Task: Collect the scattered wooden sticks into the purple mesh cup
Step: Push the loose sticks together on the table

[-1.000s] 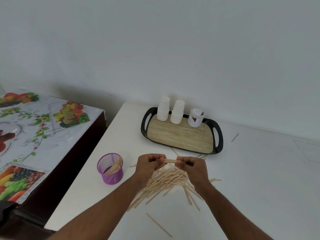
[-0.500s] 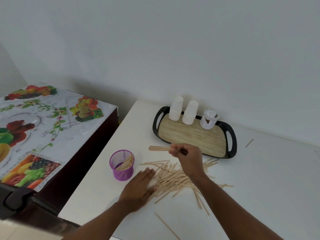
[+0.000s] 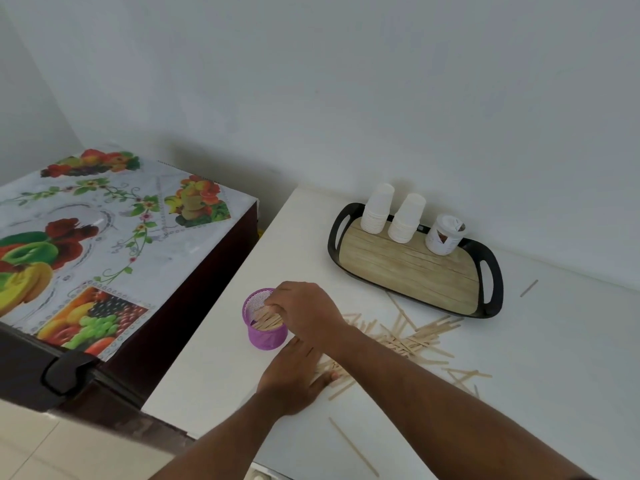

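The purple mesh cup (image 3: 264,336) stands near the left edge of the white table, with several wooden sticks inside it. My right hand (image 3: 306,315) is over the cup's rim, its fingers closed on a bundle of sticks (image 3: 268,315) whose ends are down in the cup. My left hand (image 3: 294,374) lies flat on the table just in front of the cup, fingers spread, resting on the near end of the stick pile. The scattered wooden sticks (image 3: 408,337) lie in a loose heap to the right of the cup. One stick (image 3: 353,446) lies alone near the front edge.
A black tray with a wood-look base (image 3: 415,268) sits behind the pile and carries two stacks of white paper cups (image 3: 377,209) and a white jar (image 3: 445,233). A single stick (image 3: 529,288) lies right of the tray. A lower surface with a fruit-print cloth (image 3: 104,230) adjoins on the left.
My right hand carried its bundle of sticks left from above the pile to the cup and lowered it in. My left hand stayed flat on the table. The camera view shifted.
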Available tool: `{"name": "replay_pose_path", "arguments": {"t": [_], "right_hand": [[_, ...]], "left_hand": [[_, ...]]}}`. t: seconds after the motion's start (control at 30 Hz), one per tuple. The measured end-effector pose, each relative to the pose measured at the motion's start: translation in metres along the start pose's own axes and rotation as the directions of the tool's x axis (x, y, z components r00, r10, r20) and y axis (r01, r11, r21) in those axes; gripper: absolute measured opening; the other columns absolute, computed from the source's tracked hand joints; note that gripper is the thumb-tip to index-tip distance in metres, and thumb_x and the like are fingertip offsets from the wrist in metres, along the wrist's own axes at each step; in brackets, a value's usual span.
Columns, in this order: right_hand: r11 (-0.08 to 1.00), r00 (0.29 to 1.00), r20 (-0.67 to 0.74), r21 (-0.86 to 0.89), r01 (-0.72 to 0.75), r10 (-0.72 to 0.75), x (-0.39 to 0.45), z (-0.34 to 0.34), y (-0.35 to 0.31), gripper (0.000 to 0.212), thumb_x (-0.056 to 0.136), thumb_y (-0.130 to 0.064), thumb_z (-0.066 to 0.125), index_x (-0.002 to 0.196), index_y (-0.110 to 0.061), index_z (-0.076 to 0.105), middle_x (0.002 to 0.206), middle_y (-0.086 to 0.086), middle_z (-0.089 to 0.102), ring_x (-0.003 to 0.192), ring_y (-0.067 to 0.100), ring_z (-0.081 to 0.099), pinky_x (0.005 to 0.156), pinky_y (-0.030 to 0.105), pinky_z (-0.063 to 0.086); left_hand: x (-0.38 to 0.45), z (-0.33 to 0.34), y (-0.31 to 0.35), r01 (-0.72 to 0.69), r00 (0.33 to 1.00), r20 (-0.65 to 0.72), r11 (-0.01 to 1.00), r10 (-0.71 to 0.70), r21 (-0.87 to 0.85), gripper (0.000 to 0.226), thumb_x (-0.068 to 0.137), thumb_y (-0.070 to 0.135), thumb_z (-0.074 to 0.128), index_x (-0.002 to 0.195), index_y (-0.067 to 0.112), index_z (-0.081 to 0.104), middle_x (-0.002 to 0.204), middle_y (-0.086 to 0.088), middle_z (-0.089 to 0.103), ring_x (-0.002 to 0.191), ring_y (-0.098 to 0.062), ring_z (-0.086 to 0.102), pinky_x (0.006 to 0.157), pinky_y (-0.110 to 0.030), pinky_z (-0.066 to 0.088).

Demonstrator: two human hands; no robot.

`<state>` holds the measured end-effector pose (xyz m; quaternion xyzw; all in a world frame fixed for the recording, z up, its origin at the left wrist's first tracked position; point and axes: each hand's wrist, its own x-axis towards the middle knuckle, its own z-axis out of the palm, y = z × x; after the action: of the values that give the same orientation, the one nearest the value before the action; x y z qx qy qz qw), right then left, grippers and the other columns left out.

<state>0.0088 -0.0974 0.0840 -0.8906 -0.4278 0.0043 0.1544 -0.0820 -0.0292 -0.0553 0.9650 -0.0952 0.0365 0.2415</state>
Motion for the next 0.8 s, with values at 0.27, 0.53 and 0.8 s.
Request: {"name": "replay_pose_path", "arguments": {"t": [0.27,0.53,0.8], "right_hand": [[0.977,0.939,-0.282,0.133,-0.166,0.198,-0.016,0.004,0.018,0.036,0.102,-0.048,0.057,0.131,-0.031,0.070,0.129,-0.011,0.073,0.111,0.011,0.070,0.092,0.033,0.057],[0.909,0.909,0.007,0.032,-0.416,0.416,-0.059,0.035,0.100,0.041,0.109,-0.035,0.043,0.147,-0.028,0.055,0.152,-0.009,0.053,0.144,0.017,0.042,0.116,0.038,0.039],[0.947,0.927,0.197,-0.027,-0.320,0.319,-0.138,0.061,0.133,0.053,0.110,-0.049,0.025,0.161,-0.033,0.030,0.169,-0.017,0.018,0.158,0.004,0.007,0.130,0.041,0.009]], "left_hand": [[0.005,-0.001,-0.003,-0.071,0.996,0.051,0.997,0.070,0.019,0.067,0.100,0.072,0.032,0.151,0.030,0.036,0.155,0.008,0.047,0.144,-0.014,0.042,0.119,-0.025,0.022],[0.007,-0.003,-0.005,-0.130,0.988,0.081,0.991,0.129,0.016,0.075,0.103,0.067,0.032,0.163,0.024,0.019,0.170,0.007,0.020,0.157,-0.005,0.006,0.128,-0.035,0.014],[0.010,0.002,-0.005,-0.099,0.994,0.051,0.987,0.093,0.129,0.087,0.102,0.070,0.028,0.164,0.012,0.008,0.173,0.000,-0.004,0.158,-0.015,-0.009,0.128,-0.034,0.001]]}}
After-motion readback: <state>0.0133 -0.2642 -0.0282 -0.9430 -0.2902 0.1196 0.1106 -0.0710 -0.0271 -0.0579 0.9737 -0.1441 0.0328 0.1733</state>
